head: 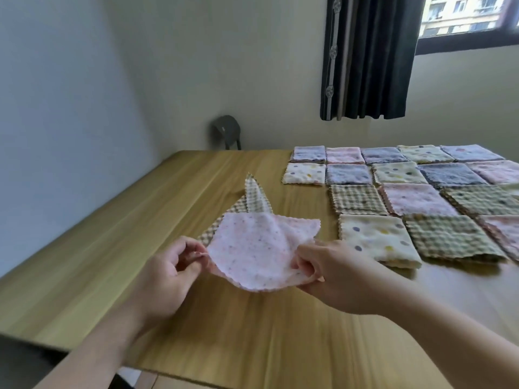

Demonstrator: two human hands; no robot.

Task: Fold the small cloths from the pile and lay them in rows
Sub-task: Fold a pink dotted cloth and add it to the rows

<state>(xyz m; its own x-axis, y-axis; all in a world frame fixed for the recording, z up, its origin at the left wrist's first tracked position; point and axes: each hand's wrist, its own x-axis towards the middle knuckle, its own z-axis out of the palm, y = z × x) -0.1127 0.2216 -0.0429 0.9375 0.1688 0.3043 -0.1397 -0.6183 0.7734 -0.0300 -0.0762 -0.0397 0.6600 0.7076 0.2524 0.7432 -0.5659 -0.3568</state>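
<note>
Wooden table (pixel 112 248), curtain (pixel 370 57) beyond; folded cloths (pixel 415 197) on table's right, cut off by frame; L hand (pixel 165 276), R hand (pixel 334 276) pinch pink cloth (pixel 258 248).

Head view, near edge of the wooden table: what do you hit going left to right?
left hand → pink dotted cloth, unfolded and gripped by both hands → right hand → cream folded cloth with coloured dots → brown checked folded cloth
</note>
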